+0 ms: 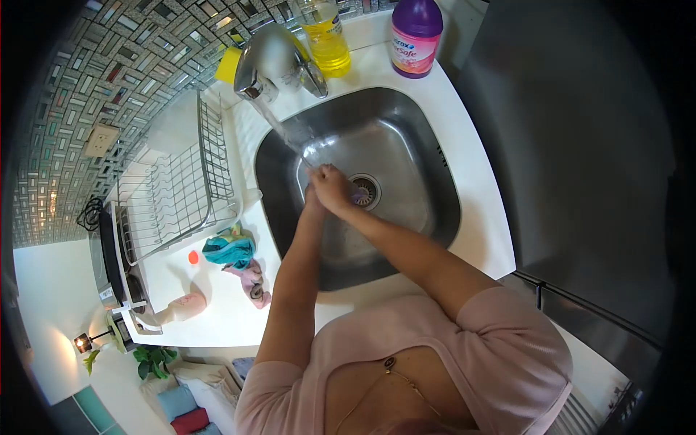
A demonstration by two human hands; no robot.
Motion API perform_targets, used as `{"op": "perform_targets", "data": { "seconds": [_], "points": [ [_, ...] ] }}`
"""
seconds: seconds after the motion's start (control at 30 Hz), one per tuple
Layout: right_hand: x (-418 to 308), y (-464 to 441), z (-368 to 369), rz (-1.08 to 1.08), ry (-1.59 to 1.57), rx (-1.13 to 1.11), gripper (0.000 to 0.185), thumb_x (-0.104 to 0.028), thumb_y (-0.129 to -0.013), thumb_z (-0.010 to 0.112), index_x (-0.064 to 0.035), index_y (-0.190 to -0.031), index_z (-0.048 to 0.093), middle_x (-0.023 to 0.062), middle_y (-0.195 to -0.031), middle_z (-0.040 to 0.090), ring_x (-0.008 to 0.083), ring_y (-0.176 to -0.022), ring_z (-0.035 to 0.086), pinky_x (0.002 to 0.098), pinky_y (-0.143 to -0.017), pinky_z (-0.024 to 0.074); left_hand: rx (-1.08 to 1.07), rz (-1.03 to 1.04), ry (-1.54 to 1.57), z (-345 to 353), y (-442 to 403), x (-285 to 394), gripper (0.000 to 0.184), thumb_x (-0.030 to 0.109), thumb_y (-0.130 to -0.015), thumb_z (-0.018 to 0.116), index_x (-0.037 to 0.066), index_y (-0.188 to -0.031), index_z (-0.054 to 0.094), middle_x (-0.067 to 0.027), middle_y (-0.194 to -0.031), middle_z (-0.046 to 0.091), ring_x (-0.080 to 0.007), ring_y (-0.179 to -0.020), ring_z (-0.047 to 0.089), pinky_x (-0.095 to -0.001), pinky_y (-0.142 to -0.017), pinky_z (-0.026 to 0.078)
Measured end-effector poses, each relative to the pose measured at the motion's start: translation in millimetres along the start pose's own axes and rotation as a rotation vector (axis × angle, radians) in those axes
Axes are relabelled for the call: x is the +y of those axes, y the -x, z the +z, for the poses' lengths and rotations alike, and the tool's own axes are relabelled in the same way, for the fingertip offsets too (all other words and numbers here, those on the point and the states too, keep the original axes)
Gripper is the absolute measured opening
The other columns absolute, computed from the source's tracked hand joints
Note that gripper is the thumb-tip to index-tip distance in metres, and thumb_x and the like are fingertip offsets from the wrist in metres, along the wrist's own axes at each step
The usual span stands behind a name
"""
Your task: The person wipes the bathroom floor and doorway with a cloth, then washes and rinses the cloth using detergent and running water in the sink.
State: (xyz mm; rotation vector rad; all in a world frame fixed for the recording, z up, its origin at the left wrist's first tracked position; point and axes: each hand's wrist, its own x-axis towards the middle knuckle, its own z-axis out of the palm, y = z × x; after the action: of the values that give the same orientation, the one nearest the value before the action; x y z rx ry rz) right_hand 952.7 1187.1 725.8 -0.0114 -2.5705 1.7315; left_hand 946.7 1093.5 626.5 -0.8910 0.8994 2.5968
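Both of my hands are pressed together in the steel sink (428, 210), under the water running from the faucet (250, 76). My right hand (331, 187) lies on top with its fingers curled closed. Mostly hidden behind it, my left hand (312, 194) looks closed too. A small purple bit (357, 194) shows beside my right hand, over the drain (368, 190); I cannot tell whether it is held or lies in the sink. What is between my hands is hidden.
A wire dish rack (174, 188) stands left of the sink. Near it lie a teal cloth (230, 250), a pink cloth (250, 281), an orange cap (193, 257) and a pale bottle (187, 307). Behind stand a yellow liquid bottle (330, 47) and a purple-and-pink bottle (416, 40).
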Motion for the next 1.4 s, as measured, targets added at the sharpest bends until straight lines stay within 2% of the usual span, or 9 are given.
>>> {"op": "perform_targets", "data": {
  "seconds": [0.33, 0.47, 0.6, 0.73, 0.8, 0.9, 1.03, 1.3, 1.4],
  "points": [
    [26.9, 0.0, -18.6, 0.237, -0.085, -0.277, 0.050, -0.049, -0.082, 0.052, 0.0001, -0.081, 0.065, 0.0235, -0.086, 0.062, 0.0404, -0.084, 0.060, 0.0442, -0.072, 0.0455, 0.072, -0.211, -0.165, 7.8, 21.9, 0.7, 0.045, 0.042, -0.094, 0.036, 0.004, -0.114, 0.048, -0.0154, -0.112, 0.056, -0.0298, -0.099, 0.057, -0.0413, -0.088, 0.046],
    [16.4, 24.8, -4.8, 0.038, 0.103, -0.058, 0.040, -0.040, -0.081, 0.056, -0.0011, -0.076, 0.062, 0.0198, -0.082, 0.060, 0.0367, -0.075, 0.059, 0.0426, -0.070, 0.0454, -0.809, -0.006, 0.413, -64.2, -30.5, -52.3, 0.040, 0.037, -0.094, 0.035, 0.003, -0.108, 0.051, -0.0130, -0.099, 0.059, -0.0268, -0.091, 0.059, -0.0404, -0.084, 0.047],
    [61.2, -8.1, -11.0, 0.280, 0.073, -0.045, 0.031, -0.032, -0.081, 0.059, -0.0019, -0.074, 0.057, 0.0195, -0.081, 0.060, 0.0352, -0.076, 0.059, 0.0393, -0.069, 0.0455, 0.123, -0.168, -0.006, 65.0, 64.0, -12.0, 0.039, 0.034, -0.095, 0.031, 0.004, -0.107, 0.054, -0.0127, -0.100, 0.060, -0.0265, -0.092, 0.059, -0.0412, -0.088, 0.046],
    [26.9, 27.2, 0.8, 0.075, -0.070, 0.024, 0.031, -0.033, -0.088, 0.050, -0.0027, -0.083, 0.055, 0.0191, -0.080, 0.059, 0.0401, -0.075, 0.056, 0.0465, -0.069, 0.0440, -0.112, -0.124, -0.099, 0.3, 23.3, -12.6, 0.039, 0.034, -0.094, 0.032, 0.005, -0.108, 0.054, -0.0115, -0.103, 0.059, -0.0259, -0.095, 0.057, -0.0388, -0.087, 0.045],
    [18.4, 44.5, 12.7, -0.123, 0.059, -0.052, 0.031, -0.034, -0.089, 0.049, -0.0032, -0.085, 0.053, 0.0188, -0.081, 0.059, 0.0405, -0.076, 0.056, 0.0464, -0.068, 0.0438, -0.821, -0.048, 0.329, -21.3, 4.2, -40.6, 0.039, 0.034, -0.095, 0.033, 0.004, -0.112, 0.052, -0.0111, -0.105, 0.058, -0.0257, -0.098, 0.055, -0.0378, -0.084, 0.044],
    [58.5, 14.5, -0.4, 0.046, 0.053, -0.021, 0.041, -0.039, -0.093, 0.038, -0.0022, -0.083, 0.051, 0.0211, -0.084, 0.060, 0.0429, -0.077, 0.056, 0.0476, -0.068, 0.0433, 0.056, -0.057, -0.364, -51.4, -21.4, -50.0, 0.042, 0.036, -0.096, 0.033, 0.004, -0.119, 0.047, -0.0128, -0.115, 0.054, -0.0267, -0.104, 0.053, -0.0391, -0.087, 0.043],
    [72.7, -13.7, -27.4, 0.387, 0.008, -0.385, 0.050, -0.048, -0.087, 0.047, 0.0004, -0.081, 0.059, 0.0218, -0.084, 0.061, 0.0343, -0.080, 0.060, 0.0422, -0.072, 0.0437, 0.255, -0.241, -0.058, 55.1, 72.2, 11.3, 0.046, 0.036, -0.095, 0.031, 0.001, -0.119, 0.047, -0.0177, -0.117, 0.053, -0.0287, -0.107, 0.054, -0.0418, -0.092, 0.044],
    [-5.3, 48.2, -37.2, -0.278, 0.162, -0.146, 0.033, -0.030, -0.079, 0.061, -0.0001, -0.066, 0.057, 0.0199, -0.060, 0.054, 0.0333, -0.059, 0.055, 0.0406, -0.060, 0.0409, -0.824, 0.277, 0.518, 0.3, 40.7, -67.8, 0.038, 0.034, -0.091, 0.042, 0.006, -0.115, 0.048, -0.0096, -0.106, 0.057, -0.0223, -0.092, 0.058, -0.0343, -0.079, 0.049],
    [30.3, 15.1, -40.0, 0.040, -0.033, -0.040, 0.028, -0.023, -0.079, 0.059, -0.0006, -0.063, 0.053, 0.0223, -0.063, 0.054, 0.0357, -0.061, 0.054, 0.0433, -0.059, 0.0398, -0.415, -0.105, 0.309, -5.1, 29.9, -61.9, 0.028, 0.024, -0.091, 0.037, 0.007, -0.108, 0.052, -0.0096, -0.103, 0.058, -0.0229, -0.092, 0.057, -0.0331, -0.081, 0.048]
  ]
}}
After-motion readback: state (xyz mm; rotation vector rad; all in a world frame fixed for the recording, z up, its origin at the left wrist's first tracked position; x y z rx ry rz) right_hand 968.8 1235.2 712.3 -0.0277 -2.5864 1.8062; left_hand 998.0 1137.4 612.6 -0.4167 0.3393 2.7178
